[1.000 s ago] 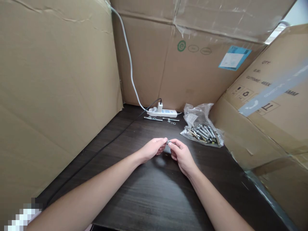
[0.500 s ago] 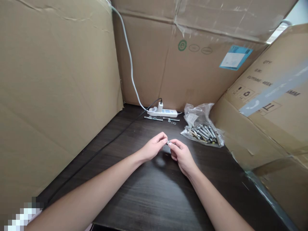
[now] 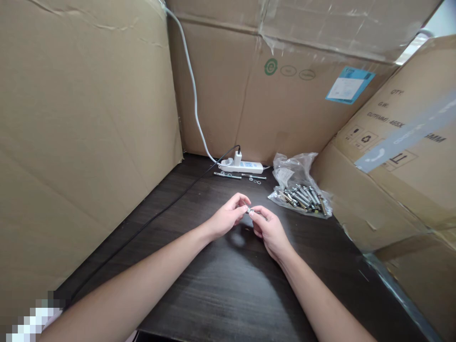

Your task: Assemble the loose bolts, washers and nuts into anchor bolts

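Note:
Above the middle of the dark table, my two hands meet at a small shiny metal bolt (image 3: 250, 210), mostly covered by fingers. My right hand (image 3: 267, 228) pinches it between thumb and bent fingers. At its left end is my left hand (image 3: 230, 216), the thumb against the metal and the index finger arched slightly above. Whether a nut sits on that end I cannot make out. Farther back lie a long thin bolt (image 3: 228, 175) and a second one (image 3: 253, 176), with several small washers (image 3: 255, 181) beside them.
A clear plastic bag (image 3: 295, 173) of several metal expansion bolts (image 3: 304, 197) lies at the back right. Behind stands a white power strip (image 3: 242, 166) with a plugged-in charger. A black cable (image 3: 160, 213) crosses the table's left side. Cardboard walls (image 3: 89, 118) enclose the table.
My left index finger has lifted a little away from the thumb at the bolt's end. My right hand keeps its hold in the same place.

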### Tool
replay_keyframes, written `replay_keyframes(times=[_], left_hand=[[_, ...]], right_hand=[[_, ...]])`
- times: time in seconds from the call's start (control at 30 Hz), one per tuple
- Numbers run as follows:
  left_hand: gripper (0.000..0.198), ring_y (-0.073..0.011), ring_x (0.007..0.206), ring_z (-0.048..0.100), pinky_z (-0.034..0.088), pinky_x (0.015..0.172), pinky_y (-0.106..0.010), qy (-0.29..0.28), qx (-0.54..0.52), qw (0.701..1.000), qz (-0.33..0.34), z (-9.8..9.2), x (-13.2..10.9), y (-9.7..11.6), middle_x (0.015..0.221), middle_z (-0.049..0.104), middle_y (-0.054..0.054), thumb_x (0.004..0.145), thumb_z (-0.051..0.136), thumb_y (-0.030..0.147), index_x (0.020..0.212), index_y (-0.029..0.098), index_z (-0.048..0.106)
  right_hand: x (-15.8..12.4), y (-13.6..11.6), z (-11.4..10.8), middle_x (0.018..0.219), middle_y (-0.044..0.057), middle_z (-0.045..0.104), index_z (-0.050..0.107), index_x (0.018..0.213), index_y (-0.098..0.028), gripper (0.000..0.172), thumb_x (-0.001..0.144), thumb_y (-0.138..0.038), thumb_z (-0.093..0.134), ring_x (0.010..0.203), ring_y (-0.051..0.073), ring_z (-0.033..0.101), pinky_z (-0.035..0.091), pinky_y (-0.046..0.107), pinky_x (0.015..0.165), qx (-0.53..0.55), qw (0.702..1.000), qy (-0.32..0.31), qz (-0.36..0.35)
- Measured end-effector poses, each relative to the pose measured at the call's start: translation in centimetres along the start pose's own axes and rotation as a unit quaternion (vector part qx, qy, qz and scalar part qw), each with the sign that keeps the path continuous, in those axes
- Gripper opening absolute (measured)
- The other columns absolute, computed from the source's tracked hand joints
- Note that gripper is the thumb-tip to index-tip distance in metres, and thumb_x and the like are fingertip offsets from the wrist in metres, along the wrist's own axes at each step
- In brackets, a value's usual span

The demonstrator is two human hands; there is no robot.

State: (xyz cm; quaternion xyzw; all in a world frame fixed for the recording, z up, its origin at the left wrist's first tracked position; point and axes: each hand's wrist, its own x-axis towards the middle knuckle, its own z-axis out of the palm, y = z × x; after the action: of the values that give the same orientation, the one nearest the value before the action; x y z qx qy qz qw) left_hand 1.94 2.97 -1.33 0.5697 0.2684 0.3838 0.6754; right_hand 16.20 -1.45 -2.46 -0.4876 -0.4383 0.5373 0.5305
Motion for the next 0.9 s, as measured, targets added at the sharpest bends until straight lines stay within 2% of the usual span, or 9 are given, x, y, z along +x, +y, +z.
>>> replay_keyframes(times=[0.33, 0.7, 0.9], left_hand=[[0.029, -0.0062, 0.05, 0.03, 0.022, 0.047, -0.019, -0.021, 0.011, 0.998, -0.063, -0.22, -0.04, -0.33, 0.06, 0.035, 0.006, 0.084, 0.051, 0.044, 0.077, 0.017, 0.041], [0.021, -0.0055, 0.052, 0.034, 0.027, 0.048, -0.018, -0.014, -0.003, 1.0, -0.013, -0.3, 0.08, -0.06, 0.068, 0.039, 0.006, 0.082, 0.056, 0.035, 0.086, 0.018, 0.045], [0.018, -0.0067, 0.055, 0.035, 0.03, 0.051, -0.019, -0.031, 0.001, 0.999, -0.028, -0.36, -0.07, 0.41, 0.067, 0.04, 0.004, 0.083, 0.056, 0.033, 0.084, 0.016, 0.053]], right_hand=[[0.01, -0.15, -0.17, 0.054, -0.008, 0.039, 0.059, 0.084, -0.017, 0.032, 0.07, -0.043, 0.072, 0.044, 0.005, 0.026, 0.02, 0.019, 0.039, -0.031, 0.999, 0.024, -0.017], [0.09, 0.05, -0.19, 0.054, -0.008, 0.039, 0.06, 0.082, -0.017, 0.034, 0.069, -0.046, 0.072, 0.043, 0.004, 0.026, 0.019, 0.02, 0.04, -0.035, 0.999, 0.017, -0.013], [0.05, 0.09, -0.2, 0.055, -0.008, 0.038, 0.059, 0.081, -0.017, 0.032, 0.071, -0.045, 0.071, 0.043, 0.005, 0.025, 0.019, 0.02, 0.04, -0.023, 1.0, 0.003, -0.011]])
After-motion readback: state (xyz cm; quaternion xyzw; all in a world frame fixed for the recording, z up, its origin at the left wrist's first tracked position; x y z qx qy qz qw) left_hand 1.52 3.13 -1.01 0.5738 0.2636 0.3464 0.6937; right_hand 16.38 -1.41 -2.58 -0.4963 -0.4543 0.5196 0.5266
